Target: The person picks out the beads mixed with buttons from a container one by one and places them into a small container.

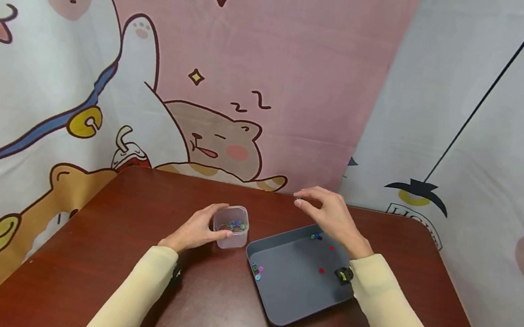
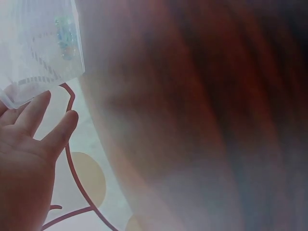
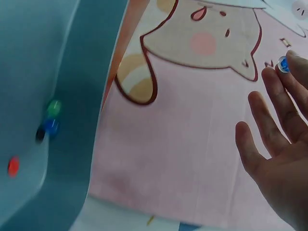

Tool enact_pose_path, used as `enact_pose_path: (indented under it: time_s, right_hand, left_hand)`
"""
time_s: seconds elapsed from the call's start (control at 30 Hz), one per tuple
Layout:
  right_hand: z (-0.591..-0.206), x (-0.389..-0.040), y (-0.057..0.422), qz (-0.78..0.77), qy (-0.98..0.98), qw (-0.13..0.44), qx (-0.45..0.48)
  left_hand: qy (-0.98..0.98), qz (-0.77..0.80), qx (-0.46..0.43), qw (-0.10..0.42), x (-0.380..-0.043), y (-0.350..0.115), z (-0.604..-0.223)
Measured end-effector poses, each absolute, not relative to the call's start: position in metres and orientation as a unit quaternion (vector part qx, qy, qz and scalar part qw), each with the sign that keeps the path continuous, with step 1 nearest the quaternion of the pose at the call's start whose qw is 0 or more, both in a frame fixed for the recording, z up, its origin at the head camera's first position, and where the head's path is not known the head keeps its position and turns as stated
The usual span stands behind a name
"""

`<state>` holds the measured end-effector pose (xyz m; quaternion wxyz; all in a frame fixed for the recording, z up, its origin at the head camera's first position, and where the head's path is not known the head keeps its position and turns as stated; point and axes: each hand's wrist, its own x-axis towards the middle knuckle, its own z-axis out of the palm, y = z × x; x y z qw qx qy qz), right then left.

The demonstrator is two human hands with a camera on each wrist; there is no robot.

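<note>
My left hand holds a small clear plastic box by its side, thumb across the front and fingers at the back rim. Several tiny blue and green pieces lie inside the box. Between thumb and fingertip, my right hand pinches a small round blue piece with a pale rim. That hand is raised over the far edge of a grey tray; its other fingers are spread in the right wrist view.
Small pink, green and pale blue pieces sit at the tray's left side. Red pieces lie farther right, and a blue and green group near the back wall. Beyond the brown table hangs a cartoon-printed cloth.
</note>
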<state>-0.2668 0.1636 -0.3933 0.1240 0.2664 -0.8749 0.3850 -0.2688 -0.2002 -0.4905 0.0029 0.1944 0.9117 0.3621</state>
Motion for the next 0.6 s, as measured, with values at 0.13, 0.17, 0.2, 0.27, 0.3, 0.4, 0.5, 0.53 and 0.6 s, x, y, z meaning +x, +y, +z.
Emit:
enact_pose_path:
  time_s: [0.13, 0.17, 0.2, 0.27, 0.3, 0.4, 0.5, 0.53, 0.6]
  right_hand:
    - [-0.393, -0.271, 0.145, 0.398, -0.866, 0.123, 0.277]
    - [-0.393, -0.272, 0.141, 0.401, -0.863, 0.123, 0.28]
    - [-0.394, -0.273, 0.137, 0.406, -0.861, 0.122, 0.282]
    - [-0.395, -0.274, 0.129, 0.414, -0.855, 0.119, 0.288]
    - [-0.397, -0.275, 0.125, 0.418, -0.853, 0.116, 0.289]
    - [-0.4, -0.276, 0.114, 0.429, -0.85, 0.103, 0.288]
    - [-0.404, -0.278, 0.103, 0.433, -0.851, 0.086, 0.284]
    - [-0.405, -0.279, 0.099, 0.433, -0.852, 0.081, 0.284]
    - [-0.409, -0.28, 0.092, 0.433, -0.852, 0.069, 0.285]
  left_hand:
    - [0.911, 0.364, 0.197, 0.005, -0.27, -0.201, -0.49]
    - [0.91, 0.363, 0.198, 0.006, -0.27, -0.201, -0.49]
    - [0.91, 0.363, 0.2, 0.006, -0.271, -0.201, -0.489]
    - [0.91, 0.362, 0.201, 0.007, -0.271, -0.2, -0.488]
    - [0.91, 0.362, 0.2, 0.009, -0.271, -0.2, -0.488]
    - [0.909, 0.366, 0.198, 0.014, -0.27, -0.199, -0.486]
    - [0.908, 0.371, 0.192, 0.019, -0.27, -0.198, -0.484]
    - [0.908, 0.372, 0.191, 0.02, -0.27, -0.198, -0.484]
    - [0.908, 0.374, 0.188, 0.022, -0.27, -0.198, -0.483]
